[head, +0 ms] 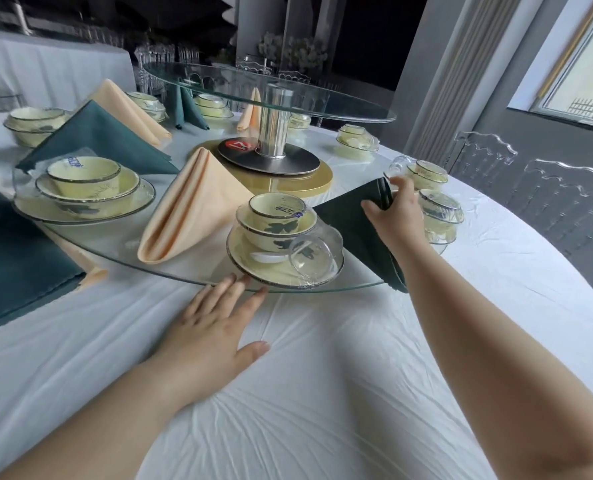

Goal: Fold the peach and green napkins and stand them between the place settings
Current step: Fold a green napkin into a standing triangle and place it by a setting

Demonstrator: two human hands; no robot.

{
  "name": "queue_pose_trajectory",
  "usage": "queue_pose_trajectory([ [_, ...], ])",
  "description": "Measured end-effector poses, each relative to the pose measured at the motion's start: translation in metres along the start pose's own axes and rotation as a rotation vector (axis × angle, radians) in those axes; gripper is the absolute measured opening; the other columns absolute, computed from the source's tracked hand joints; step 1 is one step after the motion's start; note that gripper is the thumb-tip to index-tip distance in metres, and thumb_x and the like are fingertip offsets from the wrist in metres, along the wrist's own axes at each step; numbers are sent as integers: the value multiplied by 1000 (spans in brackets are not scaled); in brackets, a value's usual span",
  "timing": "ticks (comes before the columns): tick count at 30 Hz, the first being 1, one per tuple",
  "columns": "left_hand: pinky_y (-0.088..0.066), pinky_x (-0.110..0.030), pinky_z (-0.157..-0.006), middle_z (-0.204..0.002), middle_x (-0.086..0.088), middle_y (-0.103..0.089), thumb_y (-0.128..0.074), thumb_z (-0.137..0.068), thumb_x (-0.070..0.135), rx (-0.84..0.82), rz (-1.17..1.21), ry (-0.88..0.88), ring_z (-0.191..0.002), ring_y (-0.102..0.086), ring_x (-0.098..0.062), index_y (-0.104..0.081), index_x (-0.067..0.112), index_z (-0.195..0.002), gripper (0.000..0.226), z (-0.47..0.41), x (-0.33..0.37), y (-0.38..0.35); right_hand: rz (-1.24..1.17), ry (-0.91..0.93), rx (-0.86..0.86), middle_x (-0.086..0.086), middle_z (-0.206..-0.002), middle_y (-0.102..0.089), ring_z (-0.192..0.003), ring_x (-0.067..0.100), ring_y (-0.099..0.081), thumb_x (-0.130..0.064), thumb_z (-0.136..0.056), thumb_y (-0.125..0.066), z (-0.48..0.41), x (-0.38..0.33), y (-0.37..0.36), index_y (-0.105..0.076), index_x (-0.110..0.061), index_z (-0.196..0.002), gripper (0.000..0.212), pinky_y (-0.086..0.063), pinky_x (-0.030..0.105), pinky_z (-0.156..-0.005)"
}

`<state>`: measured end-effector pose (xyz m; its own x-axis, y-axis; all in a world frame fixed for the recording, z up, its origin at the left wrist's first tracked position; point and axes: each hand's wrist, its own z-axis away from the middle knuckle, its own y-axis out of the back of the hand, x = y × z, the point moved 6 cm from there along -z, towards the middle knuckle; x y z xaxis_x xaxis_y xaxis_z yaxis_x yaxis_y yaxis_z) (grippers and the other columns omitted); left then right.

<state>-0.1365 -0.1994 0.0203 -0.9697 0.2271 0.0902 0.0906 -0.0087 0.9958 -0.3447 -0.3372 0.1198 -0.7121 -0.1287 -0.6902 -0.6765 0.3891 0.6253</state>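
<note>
My right hand grips the top of a folded dark green napkin, which stands on the glass turntable to the right of the nearest wrapped place setting. To the left of that setting stands a folded peach napkin. My left hand lies flat on the white tablecloth, fingers spread, with its fingertips at the turntable's near rim. Farther left and back stand another green napkin and another peach napkin. A flat pile of green cloth over peach cloth lies at the far left.
Several wrapped bowl-and-plate settings ring the turntable, such as one on the left and one on the right. A metal post on a gold base carries an upper glass disc. Clear chairs stand to the right.
</note>
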Motion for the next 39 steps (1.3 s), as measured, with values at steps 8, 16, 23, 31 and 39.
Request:
queue_pose_trajectory([
  [8,19,-21,-99,-153,2,21,21,-39,60,11,18,17,-140,18,-13,17,33,-142,106,-1,4,1,190,-73,-30,3,-97,-54,-104,29,-50,-40,-80,-60,48,50,0,-45,-14,-105,38,-31,34,-86],
  [16,22,-20,-97,-152,3,22,21,-41,62,14,36,18,-139,21,-10,19,35,-140,103,-1,1,-1,225,-229,133,9,-114,-58,-114,30,-41,-41,-84,-53,32,57,-19,-47,-11,-110,40,-22,38,-95],
  [23,23,-18,-97,-152,4,19,16,-42,65,40,114,14,-116,33,-1,19,32,-140,103,-1,0,1,228,-195,113,8,-118,-56,-115,30,-42,-43,-82,-54,22,55,-29,-45,-11,-114,46,-22,39,-97],
  [31,21,-19,-99,-152,4,19,18,-43,64,36,92,17,-119,28,4,19,36,-139,100,0,0,0,168,-174,100,3,-133,-47,-126,27,-35,-49,-78,-58,25,55,-28,-34,-16,-134,69,-17,39,-104],
  [39,14,-23,-108,-154,4,16,18,-41,64,58,78,50,-140,18,-10,12,37,-142,105,2,2,0,163,105,-27,5,-143,-31,-132,23,-24,-28,-84,-58,109,31,2,-26,-12,-140,66,-12,27,-107],
])
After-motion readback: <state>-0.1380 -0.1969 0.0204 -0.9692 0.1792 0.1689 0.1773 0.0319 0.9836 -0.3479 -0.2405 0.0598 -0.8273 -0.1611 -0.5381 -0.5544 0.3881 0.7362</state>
